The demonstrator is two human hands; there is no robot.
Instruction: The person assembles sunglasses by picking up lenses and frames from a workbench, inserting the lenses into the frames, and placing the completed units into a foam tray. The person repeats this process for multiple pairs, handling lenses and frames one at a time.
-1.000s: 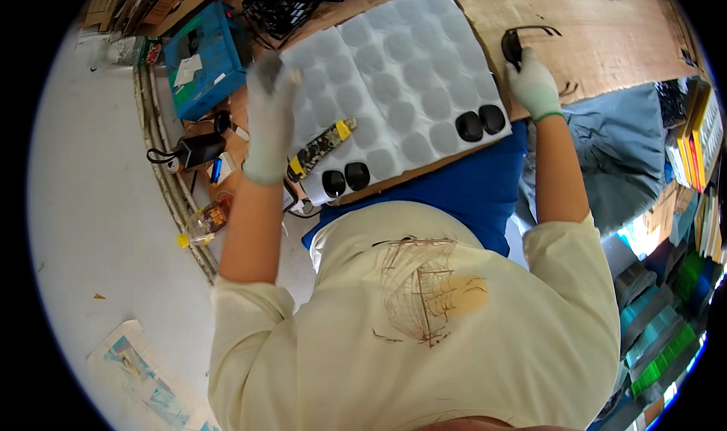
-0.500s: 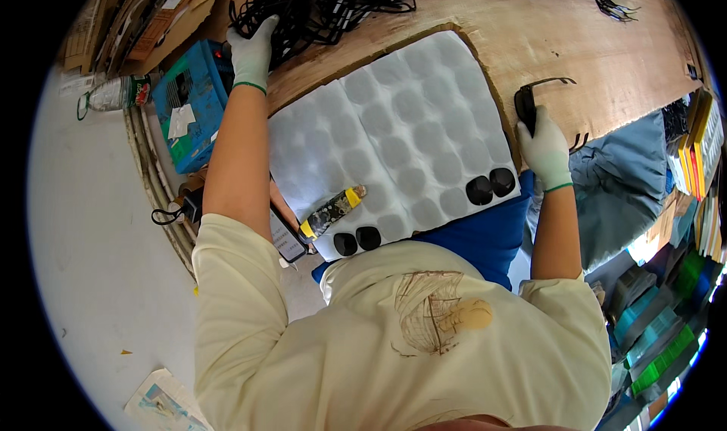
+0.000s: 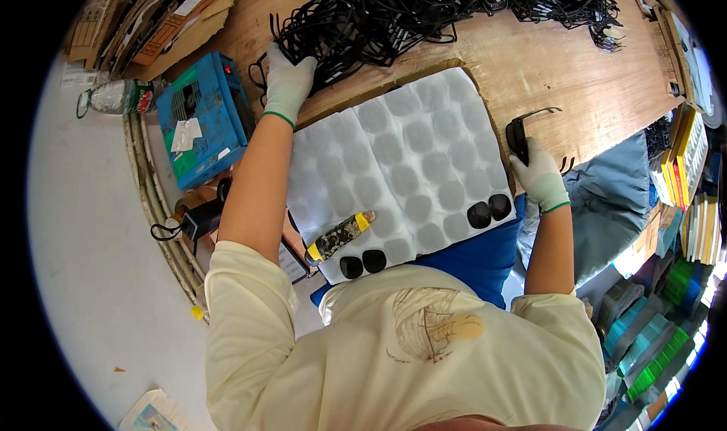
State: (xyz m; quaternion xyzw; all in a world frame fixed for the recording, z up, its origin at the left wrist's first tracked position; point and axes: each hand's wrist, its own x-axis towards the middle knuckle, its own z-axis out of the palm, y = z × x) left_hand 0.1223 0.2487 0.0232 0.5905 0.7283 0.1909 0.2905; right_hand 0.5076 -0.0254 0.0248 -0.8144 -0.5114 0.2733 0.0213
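Observation:
In my white-gloved right hand (image 3: 541,175) is a pair of black glasses (image 3: 517,139), held to the right of a white dimpled sheet (image 3: 386,170), temples spread. My left hand (image 3: 290,81), also gloved, is at the left end of a tangled pile of black glasses frames (image 3: 394,22). Its fingers are closed on a black glasses frame (image 3: 257,76) that sticks out to the left, partly hidden by the glove. Two dark lenses (image 3: 363,264) lie at the sheet's near left corner, and another two dark lenses (image 3: 489,211) at its near right corner.
A black and yellow utility knife (image 3: 339,236) rests on the sheet's left part. Left of it stand a blue box-shaped device (image 3: 204,120) and a plastic bottle (image 3: 117,98). Flattened cardboard (image 3: 163,26) leans at the far left. Stacked colourful trays (image 3: 651,329) are at the right.
The view has shifted, so more of the frame pile shows. My left hand has moved slightly right along the pile, and a frame now shows beside it. My right hand still holds the glasses.

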